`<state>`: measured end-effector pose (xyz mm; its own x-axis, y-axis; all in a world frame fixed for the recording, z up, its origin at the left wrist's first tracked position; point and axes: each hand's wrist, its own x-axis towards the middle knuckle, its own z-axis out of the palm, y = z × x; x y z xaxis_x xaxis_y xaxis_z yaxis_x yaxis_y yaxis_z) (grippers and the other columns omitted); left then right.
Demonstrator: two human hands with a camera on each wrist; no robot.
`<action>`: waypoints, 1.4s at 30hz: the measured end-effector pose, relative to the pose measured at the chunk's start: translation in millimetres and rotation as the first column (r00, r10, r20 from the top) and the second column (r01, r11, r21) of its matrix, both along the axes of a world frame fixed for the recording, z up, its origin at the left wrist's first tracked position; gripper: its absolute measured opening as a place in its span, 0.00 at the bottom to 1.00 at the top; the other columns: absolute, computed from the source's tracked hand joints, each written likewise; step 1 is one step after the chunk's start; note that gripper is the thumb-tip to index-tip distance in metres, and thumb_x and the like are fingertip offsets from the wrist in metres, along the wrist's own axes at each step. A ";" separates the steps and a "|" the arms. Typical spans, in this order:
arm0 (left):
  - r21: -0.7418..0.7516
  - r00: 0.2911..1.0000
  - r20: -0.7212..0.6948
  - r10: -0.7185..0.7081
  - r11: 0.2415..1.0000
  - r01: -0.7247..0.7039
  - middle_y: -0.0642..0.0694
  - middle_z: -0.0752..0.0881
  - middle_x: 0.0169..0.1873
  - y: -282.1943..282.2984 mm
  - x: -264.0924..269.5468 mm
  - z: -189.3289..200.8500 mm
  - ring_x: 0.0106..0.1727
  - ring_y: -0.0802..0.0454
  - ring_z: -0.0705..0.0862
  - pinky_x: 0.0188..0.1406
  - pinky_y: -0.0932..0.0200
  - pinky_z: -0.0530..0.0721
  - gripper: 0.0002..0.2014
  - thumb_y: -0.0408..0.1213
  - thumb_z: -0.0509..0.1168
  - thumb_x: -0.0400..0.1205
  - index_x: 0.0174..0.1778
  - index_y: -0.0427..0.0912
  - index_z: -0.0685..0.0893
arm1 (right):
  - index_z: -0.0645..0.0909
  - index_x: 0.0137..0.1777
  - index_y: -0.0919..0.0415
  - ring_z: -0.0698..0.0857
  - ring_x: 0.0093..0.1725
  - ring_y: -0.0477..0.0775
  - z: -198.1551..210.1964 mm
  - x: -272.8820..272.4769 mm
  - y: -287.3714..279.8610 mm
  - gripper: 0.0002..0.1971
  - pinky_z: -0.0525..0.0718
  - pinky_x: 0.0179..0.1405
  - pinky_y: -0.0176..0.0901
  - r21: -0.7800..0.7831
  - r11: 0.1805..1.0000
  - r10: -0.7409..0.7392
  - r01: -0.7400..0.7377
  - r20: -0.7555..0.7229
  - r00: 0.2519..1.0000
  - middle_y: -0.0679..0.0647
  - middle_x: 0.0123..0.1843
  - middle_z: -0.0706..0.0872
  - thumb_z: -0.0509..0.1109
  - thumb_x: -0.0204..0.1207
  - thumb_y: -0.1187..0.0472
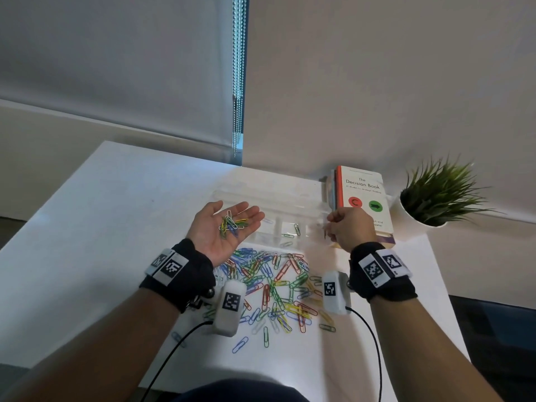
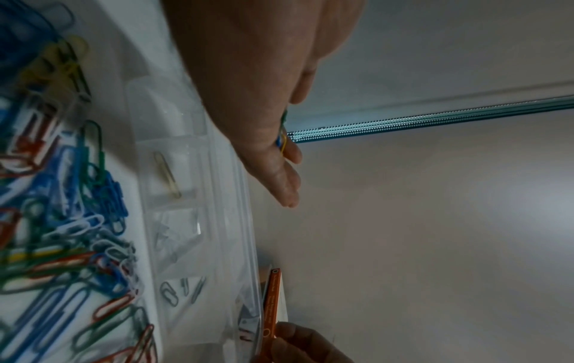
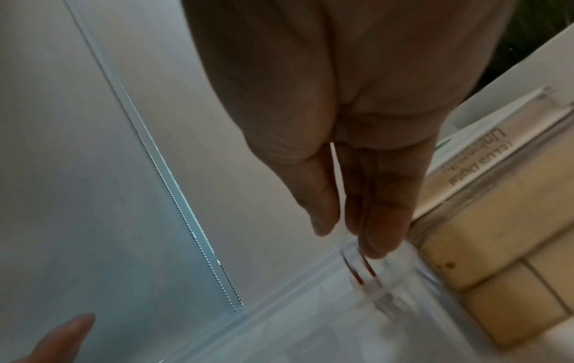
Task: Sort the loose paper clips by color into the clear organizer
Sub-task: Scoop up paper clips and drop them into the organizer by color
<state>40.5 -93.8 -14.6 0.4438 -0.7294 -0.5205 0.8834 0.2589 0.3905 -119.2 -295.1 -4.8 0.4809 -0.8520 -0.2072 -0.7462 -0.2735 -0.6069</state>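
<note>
the white table [image 1: 87,216] spreads under everything, pushed up to a pale wall; at the table's far right edge sits a potted plant [image 1: 438,195] with spiky green leaves, and just left of it a book [image 1: 362,195] titled "the decision book" stands among other books against the wall; in front of the books, the clear organizer [image 1: 278,211] lies across the far middle of the table, its lid open toward the wall, a few clips already in its near compartments, one green clip [image 1: 297,229] plain to see in a middle one; from my left wrist view a pale yellowish clip [image 2: 167,174] lies alone in another compartment; nearer to me, between my forearms, the loose pile of paper clips [image 1: 272,282] sprawls on the table in blue, green, red, yellow and white, touching and overlapping; my left hand [image 1: 224,227] floats palm up over the organizer's left end, fingers spread and relaxed, cradling a small handful of clips [image 1: 232,224], green, yellow, blue and white, resting loose in the palm; my right hand [image 1: 349,227] hangs over the organizer's right end, just in front of the books, fingers pointed down and drawn close together; in my right wrist view a red clip [image 3: 362,269] shows blurred just below the fingertips [image 3: 380,243], over the end compartment; whether i'm pinching it or it's free of my fingers, i cannot tell.
</note>
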 end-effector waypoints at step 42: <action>0.123 0.996 -0.029 -0.082 0.989 0.085 0.36 0.88 0.36 7.1 -1.0 4.5 0.37 0.43 0.88 0.33 0.52 0.89 0.26 0.53 0.50 0.88 0.58 0.31 0.79 | 0.84 0.53 0.51 0.84 0.45 0.53 35.6 78.2 109.9 0.10 0.82 0.43 0.46 -0.184 0.684 0.723 -0.706 0.045 0.689 0.51 0.45 0.88 0.65 0.77 0.63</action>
<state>39.5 -86.8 -10.1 0.3705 -0.6925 -0.6191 0.9094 0.1346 0.3936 -41.0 -185.1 30.8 0.9667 -0.2547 -0.0253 -0.2219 -0.7843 -0.5793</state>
